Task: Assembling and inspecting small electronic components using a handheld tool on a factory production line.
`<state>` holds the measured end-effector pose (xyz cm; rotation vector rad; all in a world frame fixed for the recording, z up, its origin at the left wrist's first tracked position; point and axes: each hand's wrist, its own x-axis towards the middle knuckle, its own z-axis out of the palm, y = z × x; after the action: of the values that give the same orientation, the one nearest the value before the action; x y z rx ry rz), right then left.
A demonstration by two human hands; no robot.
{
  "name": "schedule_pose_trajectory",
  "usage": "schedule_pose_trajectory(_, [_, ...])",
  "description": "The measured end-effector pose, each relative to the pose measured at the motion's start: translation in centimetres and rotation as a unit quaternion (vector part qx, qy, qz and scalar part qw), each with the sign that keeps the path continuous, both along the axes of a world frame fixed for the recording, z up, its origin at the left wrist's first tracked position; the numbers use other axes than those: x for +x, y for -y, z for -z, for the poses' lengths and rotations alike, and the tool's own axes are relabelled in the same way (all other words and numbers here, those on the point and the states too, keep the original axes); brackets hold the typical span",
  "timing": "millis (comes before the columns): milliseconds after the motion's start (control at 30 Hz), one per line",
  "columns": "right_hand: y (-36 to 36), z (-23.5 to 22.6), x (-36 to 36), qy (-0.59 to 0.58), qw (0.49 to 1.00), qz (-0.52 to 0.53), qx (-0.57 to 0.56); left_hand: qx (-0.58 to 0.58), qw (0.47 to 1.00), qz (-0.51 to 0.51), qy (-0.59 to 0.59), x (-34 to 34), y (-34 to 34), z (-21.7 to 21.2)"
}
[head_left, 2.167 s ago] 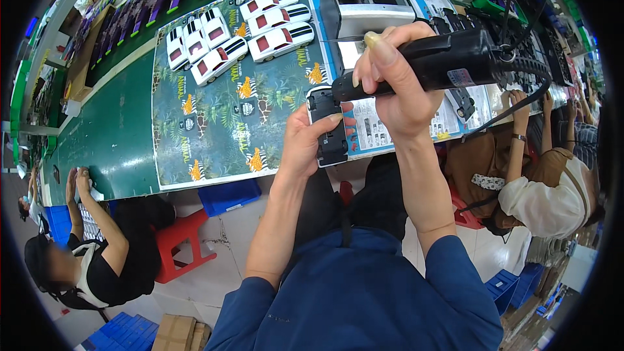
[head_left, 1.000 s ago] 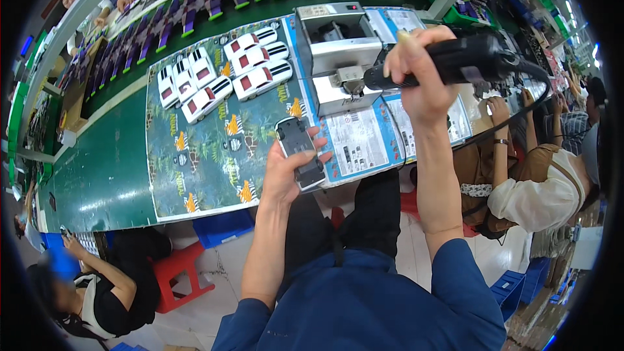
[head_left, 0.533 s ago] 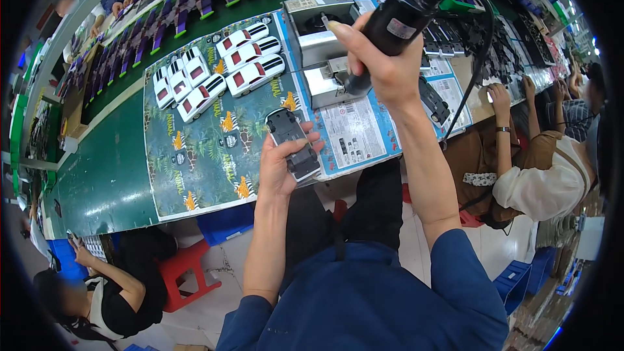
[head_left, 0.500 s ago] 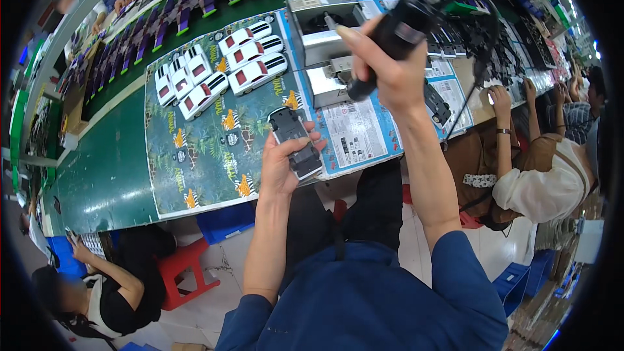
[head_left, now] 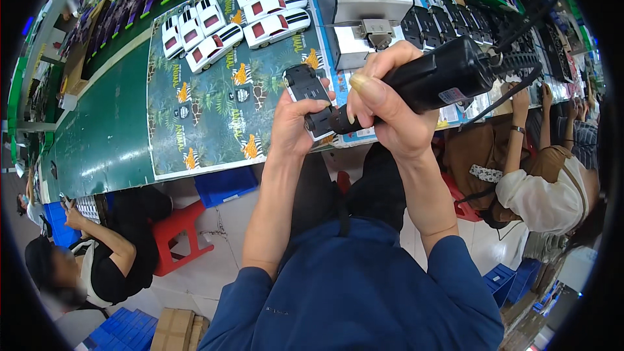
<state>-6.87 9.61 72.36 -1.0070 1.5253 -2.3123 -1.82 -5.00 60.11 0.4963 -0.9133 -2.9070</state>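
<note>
My left hand (head_left: 289, 123) is closed on a toy car (head_left: 308, 88), whose black underside faces up and whose white body shows along the edge. Wrapped round a black corded electric screwdriver (head_left: 448, 71) is my right hand (head_left: 400, 110). The driver lies nearly level, its nose against the near end of the car's underside by my left thumb. Its tip, and any screw there, are hidden. Beyond my left hand, several white toy cars (head_left: 278, 28) with black stripes and red windows stand on a printed sheet (head_left: 214, 114).
A metal box machine (head_left: 374, 5) stands just past my right hand. Several black car bases (head_left: 432, 26) lie right of it. The driver's cord (head_left: 504, 101) hangs at the right. Co-workers sit at both sides; a red stool (head_left: 179, 234) is at the lower left.
My right hand has brought the screwdriver down from beside the metal machine to the toy car's underside. The left hand still holds the car. The whole view has shifted.
</note>
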Motion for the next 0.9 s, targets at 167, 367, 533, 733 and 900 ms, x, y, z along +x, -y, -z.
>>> schedule_pose_trajectory(167, [0.1, 0.1, 0.3, 0.009, 1.0, 0.0, 0.005, -0.007, 1.0, -0.011, 0.022, 0.2, -0.2, 0.4])
schedule_pose_trajectory(367, [-0.2, 0.1, 0.5, -0.008, 1.0, -0.006, 0.009, 0.015, 0.999, -0.013, 0.031, 0.6, 0.0, -0.3])
schedule_pose_trajectory(533, [0.3, 0.5, 0.5, 0.023, 1.0, 0.006, 0.008, 0.026, 0.999, -0.02, 0.043, 0.0, -0.3, -0.4])
schedule_pose_trajectory(733, [0.6, 1.2, -0.2, 0.04, 0.998, -0.038, -0.005, 0.112, 0.992, -0.017, 0.052, -0.4, -0.2, -1.2])
schedule_pose_trajectory(900, [0.7, 1.2, -0.2, -0.007, 0.998, -0.059, -0.007, 0.112, 0.992, 0.019, 0.053, 0.1, 0.4, -1.7])
